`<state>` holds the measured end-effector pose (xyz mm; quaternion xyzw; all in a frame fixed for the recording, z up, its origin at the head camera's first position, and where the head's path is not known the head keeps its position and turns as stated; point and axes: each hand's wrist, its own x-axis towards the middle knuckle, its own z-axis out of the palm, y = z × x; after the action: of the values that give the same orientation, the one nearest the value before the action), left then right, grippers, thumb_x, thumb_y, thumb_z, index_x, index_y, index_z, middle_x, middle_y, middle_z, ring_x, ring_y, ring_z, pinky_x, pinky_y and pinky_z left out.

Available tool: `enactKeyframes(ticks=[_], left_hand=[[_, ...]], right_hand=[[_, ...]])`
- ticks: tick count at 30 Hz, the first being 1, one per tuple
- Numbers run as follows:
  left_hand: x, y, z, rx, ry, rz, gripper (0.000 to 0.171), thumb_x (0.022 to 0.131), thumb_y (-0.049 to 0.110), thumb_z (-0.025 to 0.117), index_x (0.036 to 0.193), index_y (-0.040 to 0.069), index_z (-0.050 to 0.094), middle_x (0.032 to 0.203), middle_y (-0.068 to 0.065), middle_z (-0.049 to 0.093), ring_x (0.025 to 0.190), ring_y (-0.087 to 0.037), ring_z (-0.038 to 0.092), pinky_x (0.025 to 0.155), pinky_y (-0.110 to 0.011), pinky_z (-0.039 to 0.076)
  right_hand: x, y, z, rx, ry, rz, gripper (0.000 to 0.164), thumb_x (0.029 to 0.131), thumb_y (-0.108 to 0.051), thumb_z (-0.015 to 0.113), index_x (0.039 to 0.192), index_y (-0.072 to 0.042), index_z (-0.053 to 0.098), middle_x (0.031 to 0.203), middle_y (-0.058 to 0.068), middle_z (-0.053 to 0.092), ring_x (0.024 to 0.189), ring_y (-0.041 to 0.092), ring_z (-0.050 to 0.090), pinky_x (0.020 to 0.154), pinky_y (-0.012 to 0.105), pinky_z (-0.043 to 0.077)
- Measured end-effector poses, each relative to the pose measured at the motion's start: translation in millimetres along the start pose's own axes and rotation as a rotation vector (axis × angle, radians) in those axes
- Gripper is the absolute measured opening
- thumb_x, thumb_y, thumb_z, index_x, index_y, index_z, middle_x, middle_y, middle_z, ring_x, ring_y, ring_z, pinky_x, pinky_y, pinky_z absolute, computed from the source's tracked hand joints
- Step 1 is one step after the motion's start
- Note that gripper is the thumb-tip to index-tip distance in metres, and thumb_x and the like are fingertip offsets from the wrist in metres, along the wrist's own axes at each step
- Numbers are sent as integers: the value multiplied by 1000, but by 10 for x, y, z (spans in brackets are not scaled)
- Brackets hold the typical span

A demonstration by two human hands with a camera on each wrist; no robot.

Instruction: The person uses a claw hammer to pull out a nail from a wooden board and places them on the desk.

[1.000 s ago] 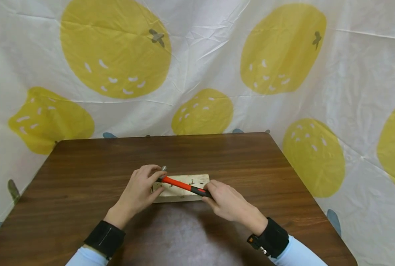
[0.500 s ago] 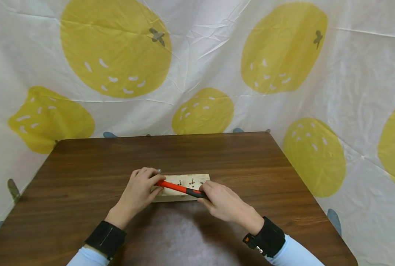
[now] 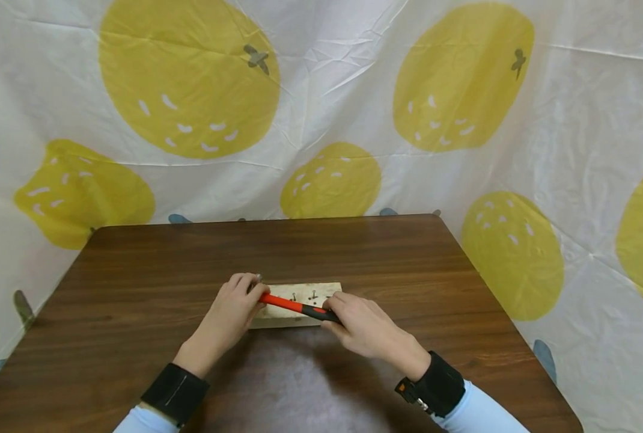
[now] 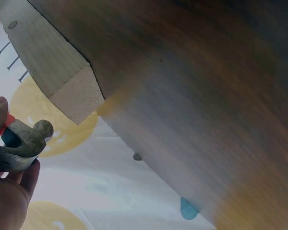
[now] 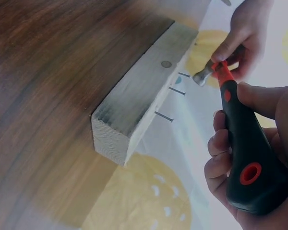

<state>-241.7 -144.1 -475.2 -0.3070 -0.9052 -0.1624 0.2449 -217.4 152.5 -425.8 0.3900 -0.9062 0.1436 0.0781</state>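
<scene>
A claw hammer [image 3: 285, 302] with a red and black handle is held between both hands, slanting across above a pale wooden block [image 3: 300, 290]. My left hand [image 3: 235, 308] grips its metal head, which the fingers mostly cover in the head view. In the left wrist view, the rounded striking end of the hammer head [image 4: 26, 139] pokes out past thumb and fingers. My right hand [image 3: 367, 328] wraps around the black rubber grip [image 5: 252, 158] near its end. Three nails [image 5: 177, 91] stand partly driven in the block's top face, their heads well above the wood.
The block lies on a dark brown wooden table [image 3: 321, 252]. Behind and beside the table hangs a white cloth [image 3: 332, 96] printed with yellow lemons. Black straps [image 3: 175, 394] circle both wrists.
The hammer has shifted slightly left and down, its head sinking into the left hand. The left fingers now cover more of the head, and the left thumb has dropped from sight in the head view.
</scene>
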Motion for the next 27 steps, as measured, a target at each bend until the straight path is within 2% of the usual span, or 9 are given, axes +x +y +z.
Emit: enactKeyframes(ticks=[8,12,17,20,27], left_hand=[[-21,9,9,21,-9,-8,33,84,10,86,110,5,66,117,-19,60,113,-40,54,90,-56,50],[-30,2,20,20,-4,-9,34,83,9,86,111,5,66,117,-20,60,111,-41,55,90,-55,50],[-27,-8,11,5,14,-20,35,83,8,86,111,5,66,114,-19,60,108,-40,56,87,-53,52],[-27,-17,-4,-7,21,-23,33,85,8,84,112,4,66,113,-19,59,105,-40,56,87,-53,52],[-41,-32,-11,-25,38,-14,30,88,10,82,112,3,65,111,-18,57,104,-39,56,88,-52,51]], right_hand=[[39,-10,-108,49,-2,27,23,91,-24,81,107,-12,71,91,-7,66,70,6,53,61,26,47],[56,-1,-202,78,2,32,21,91,-26,81,107,-14,73,89,-9,68,67,4,54,59,25,47],[48,64,-350,231,78,54,15,101,-28,70,107,-15,73,85,-11,68,69,1,58,61,25,50],[34,119,-427,305,152,63,21,106,-29,60,108,-13,73,87,-8,68,72,2,60,64,27,53],[0,214,-522,384,289,108,33,113,-24,43,105,-11,73,93,-5,71,83,11,67,75,33,56]])
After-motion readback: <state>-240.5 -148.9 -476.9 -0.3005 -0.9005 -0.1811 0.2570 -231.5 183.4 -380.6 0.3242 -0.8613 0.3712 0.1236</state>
